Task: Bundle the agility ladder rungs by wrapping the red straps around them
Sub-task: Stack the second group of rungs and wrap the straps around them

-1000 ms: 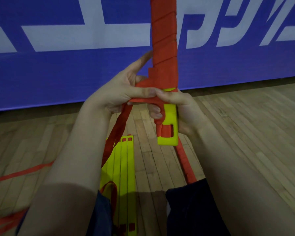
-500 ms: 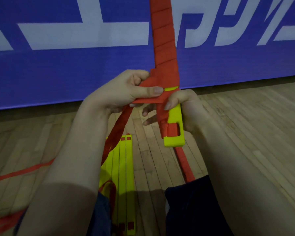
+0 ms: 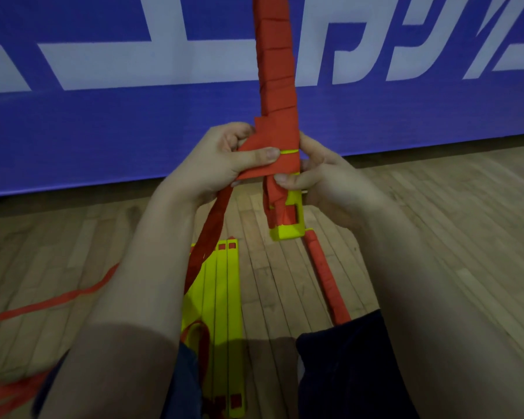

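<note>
From the head view, you hold the long bundle of yellow plastic rungs (image 3: 277, 86) upright in front of you, most of it already bound in spiral turns, with only its yellow slotted end (image 3: 289, 231) bare below your grip. Your right hand (image 3: 330, 179) is closed around the bundle just above that end, thumb on the front and fingers behind, likely to keep the stack from twisting while you wind. Your left hand (image 3: 215, 164) pinches the red fabric strap (image 3: 212, 228), its thumb pressing the newest turn flat against the bundle so the tension holds; the free length slants down from it toward the wooden plank floor (image 3: 436, 237). Below your left forearm, a set of flat yellow rungs (image 3: 224, 291) lies on the floor, not yet wrapped, and a red-wrapped roll (image 3: 325, 279) lies beside it under your right arm. A blue banner with white lettering (image 3: 103, 131) stands behind. I judge the wrap is near this bundle's end.
</note>
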Available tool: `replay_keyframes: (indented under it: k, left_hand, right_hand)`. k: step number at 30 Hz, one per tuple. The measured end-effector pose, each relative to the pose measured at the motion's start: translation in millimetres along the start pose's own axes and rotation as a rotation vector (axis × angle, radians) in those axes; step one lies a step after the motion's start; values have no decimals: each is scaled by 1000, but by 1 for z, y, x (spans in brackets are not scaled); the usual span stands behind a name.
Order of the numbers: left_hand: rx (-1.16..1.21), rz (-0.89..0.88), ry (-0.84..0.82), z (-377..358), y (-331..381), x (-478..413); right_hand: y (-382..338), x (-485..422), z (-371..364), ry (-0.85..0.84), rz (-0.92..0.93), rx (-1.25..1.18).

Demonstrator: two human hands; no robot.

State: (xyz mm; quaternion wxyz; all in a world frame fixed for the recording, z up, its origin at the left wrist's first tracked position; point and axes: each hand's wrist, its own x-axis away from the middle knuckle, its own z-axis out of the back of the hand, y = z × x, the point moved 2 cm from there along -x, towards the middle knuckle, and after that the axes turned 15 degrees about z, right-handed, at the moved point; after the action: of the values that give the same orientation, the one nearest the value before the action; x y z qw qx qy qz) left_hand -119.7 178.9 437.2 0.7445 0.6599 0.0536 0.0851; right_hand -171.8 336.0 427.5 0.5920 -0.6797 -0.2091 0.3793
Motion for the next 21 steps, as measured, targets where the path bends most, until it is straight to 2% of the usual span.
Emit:
replay_keyframes:
  k: [2, 5, 7, 9, 11, 14, 18, 21]
  left_hand:
    - [21, 8, 12, -2, -1, -2]
    - [24, 0, 24, -8, 0, -2]
    - [13, -14, 21, -16, 2, -2]
    - [17, -28, 32, -21, 3, -2]
    - [-17, -64, 63, -21, 7, -1]
    - [-107, -102, 101, -18, 14, 2]
    - [-198, -42, 27, -9, 13, 8]
    - [-180, 39, -42, -6, 13, 14]
  right_hand:
    - [2, -4, -5, 39, 14, -66]
    - [1, -6, -15, 275, 78, -182]
    - [2, -6, -20, 461, 164, -99]
    - [4, -7, -24, 554, 217, 21]
    - [2, -6, -25, 569, 222, 25]
    - [-1, -5, -26, 525, 214, -98]
    - [-4, -3, -28, 485, 190, -99]
    - [-7, -2, -26, 479, 207, -39]
